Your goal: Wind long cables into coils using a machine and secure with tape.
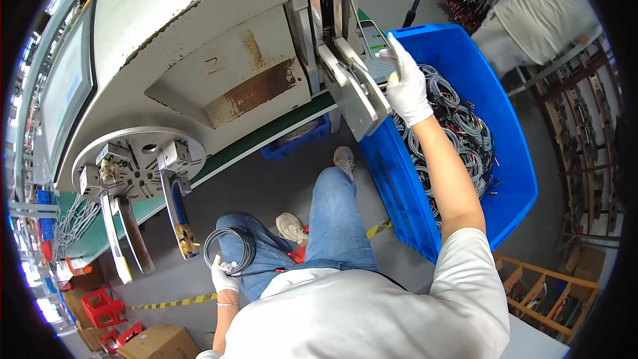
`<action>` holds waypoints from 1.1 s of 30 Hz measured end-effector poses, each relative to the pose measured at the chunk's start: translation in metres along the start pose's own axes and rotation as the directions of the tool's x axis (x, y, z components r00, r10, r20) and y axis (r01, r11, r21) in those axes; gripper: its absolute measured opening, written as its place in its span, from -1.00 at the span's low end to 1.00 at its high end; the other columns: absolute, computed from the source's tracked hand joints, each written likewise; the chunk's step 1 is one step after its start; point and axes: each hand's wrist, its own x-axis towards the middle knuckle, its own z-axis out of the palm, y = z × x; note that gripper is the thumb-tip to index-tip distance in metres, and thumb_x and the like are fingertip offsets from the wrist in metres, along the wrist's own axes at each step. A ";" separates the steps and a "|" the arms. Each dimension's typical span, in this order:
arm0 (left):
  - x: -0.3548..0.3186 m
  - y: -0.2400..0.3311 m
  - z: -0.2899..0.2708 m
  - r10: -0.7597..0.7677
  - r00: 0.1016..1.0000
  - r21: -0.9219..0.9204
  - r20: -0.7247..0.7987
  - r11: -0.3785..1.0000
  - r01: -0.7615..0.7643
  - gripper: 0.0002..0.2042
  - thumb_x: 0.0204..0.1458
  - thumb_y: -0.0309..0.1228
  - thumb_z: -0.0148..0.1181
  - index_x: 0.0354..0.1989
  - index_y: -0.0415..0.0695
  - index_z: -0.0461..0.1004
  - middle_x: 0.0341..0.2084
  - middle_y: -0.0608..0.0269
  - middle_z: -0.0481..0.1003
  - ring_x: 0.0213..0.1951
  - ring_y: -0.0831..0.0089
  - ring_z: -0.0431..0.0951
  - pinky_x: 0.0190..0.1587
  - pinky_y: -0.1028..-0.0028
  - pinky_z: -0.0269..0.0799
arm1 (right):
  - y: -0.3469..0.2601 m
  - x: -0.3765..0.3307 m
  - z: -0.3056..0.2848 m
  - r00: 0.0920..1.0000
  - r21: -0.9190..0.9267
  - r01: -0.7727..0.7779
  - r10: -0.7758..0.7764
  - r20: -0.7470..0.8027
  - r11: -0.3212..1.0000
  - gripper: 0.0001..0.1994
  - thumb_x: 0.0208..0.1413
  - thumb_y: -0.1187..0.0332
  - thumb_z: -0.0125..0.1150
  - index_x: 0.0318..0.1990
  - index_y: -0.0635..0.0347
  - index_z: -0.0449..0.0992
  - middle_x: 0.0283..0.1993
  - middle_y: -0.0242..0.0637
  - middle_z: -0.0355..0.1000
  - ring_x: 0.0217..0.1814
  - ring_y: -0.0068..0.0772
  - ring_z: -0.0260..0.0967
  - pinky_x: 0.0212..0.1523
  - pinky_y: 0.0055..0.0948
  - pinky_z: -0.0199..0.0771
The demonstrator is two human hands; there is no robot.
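My left hand (225,280), in a white glove, is low at the left near my thigh, its fingers closed around a coil of grey cable (251,252). A dark cable end trails from the coil across my lap. My right hand (409,92), also gloved, is raised beside the metal plates (359,103) of the machine, above the near rim of the blue bin (392,189). Its fingers are stretched out, and I see nothing held in them. Many coiled grey cables (458,129) with dark and red ends lie in the bin.
The machine (219,60) fills the upper left, with a round metal disc (146,153) carrying protruding arms and a screen (70,93). Red stools (103,306) and a cardboard box (159,342) stand lower left. A wooden compartment rack (548,296) is lower right. Another person (545,13) is upper right.
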 end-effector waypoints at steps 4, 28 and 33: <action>0.000 0.000 -0.001 0.004 1.000 -0.003 -0.023 1.000 -0.004 -0.54 0.15 -0.23 0.05 -0.79 0.11 0.07 -0.88 0.47 0.04 -0.77 0.51 0.10 -0.50 0.45 0.26 | -0.009 0.004 0.004 0.997 0.005 0.021 -0.021 0.071 1.000 -0.26 -0.22 0.79 -0.16 0.26 0.12 0.24 0.00 -0.10 0.45 0.02 -0.21 0.45 0.06 -0.44 0.40; 0.012 -0.004 -0.010 0.007 1.000 -0.089 0.024 0.996 -0.005 -0.64 0.19 -0.29 0.01 -0.68 0.08 0.13 -0.86 0.49 0.02 -0.80 0.55 0.06 -0.57 0.44 0.26 | -0.002 -0.005 -0.002 0.997 0.075 -0.049 0.045 0.062 0.996 -0.26 -0.23 0.77 -0.17 0.28 0.25 0.17 -0.06 -0.03 0.44 -0.01 -0.19 0.45 0.10 -0.38 0.39; 0.013 -0.003 -0.012 0.003 1.000 -0.095 0.019 0.995 -0.001 -0.63 0.19 -0.29 0.00 -0.69 0.08 0.13 -0.87 0.49 0.01 -0.80 0.56 0.06 -0.58 0.45 0.24 | 0.003 -0.014 0.005 0.993 0.125 -0.072 0.059 0.105 0.990 -0.27 -0.22 0.77 -0.17 0.28 0.26 0.17 -0.06 -0.02 0.44 -0.01 -0.18 0.46 0.10 -0.39 0.38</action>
